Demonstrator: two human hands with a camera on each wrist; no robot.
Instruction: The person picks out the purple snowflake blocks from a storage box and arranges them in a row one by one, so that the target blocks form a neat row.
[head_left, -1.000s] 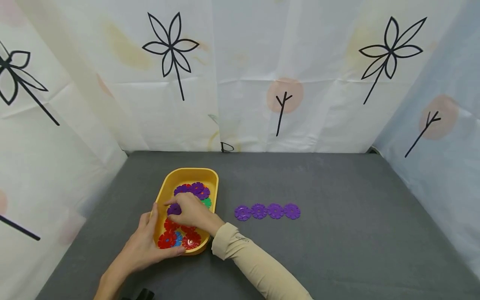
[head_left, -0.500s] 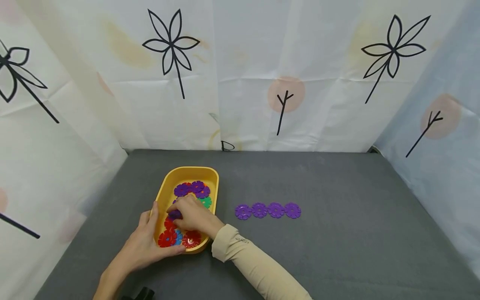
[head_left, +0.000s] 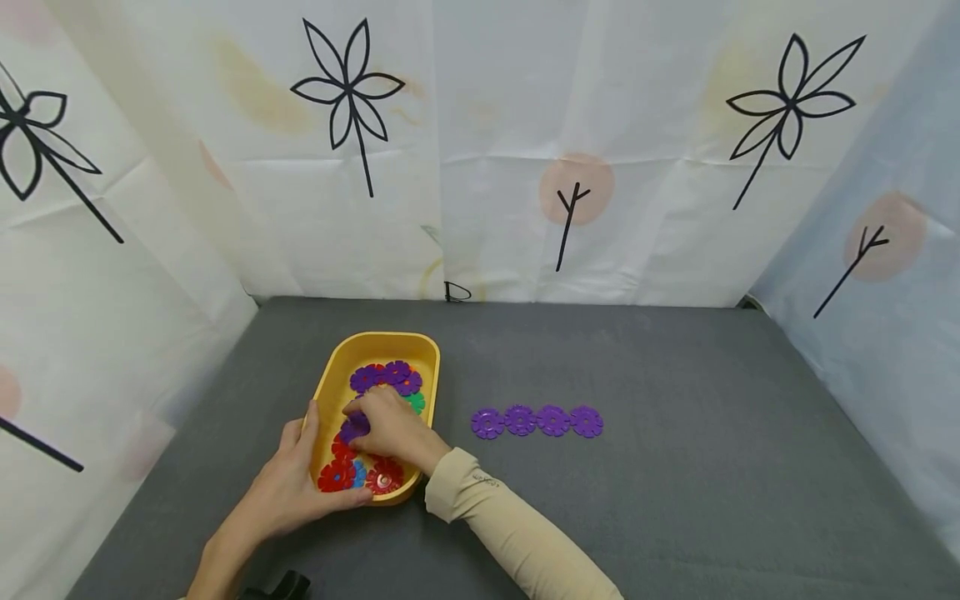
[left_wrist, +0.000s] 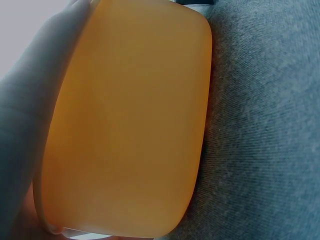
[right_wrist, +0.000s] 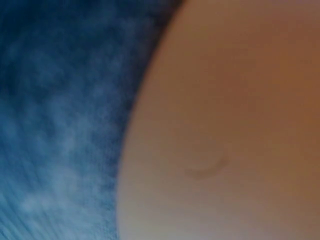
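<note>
In the head view a yellow tray (head_left: pixel 431 350) holds purple, red, blue and green flower-shaped discs. My left hand (head_left: pixel 281 492) grips its near left corner, thumb along the near rim and fingers along the left side. The tray's outside (left_wrist: pixel 130 120) fills much of the left wrist view. Inside the tray, my right hand (head_left: pixel 393 429) pinches a purple flower disc (head_left: pixel 356 427) between thumb and fingers; part of that disc is hidden. The right wrist view is blurred and mostly skin.
Right of the tray, a row of several purple flower discs (head_left: pixel 553 421) lies edge to edge on the grey table (head_left: pixel 675 467). A black object (head_left: pixel 288 586) shows at the bottom edge. Patterned white cloth (head_left: pixel 495 108) stands behind and at both sides.
The right hand has drawn slightly toward the near end inside the tray, and its thumb and fingers have come together on a purple disc. The left hand stays on the tray.
</note>
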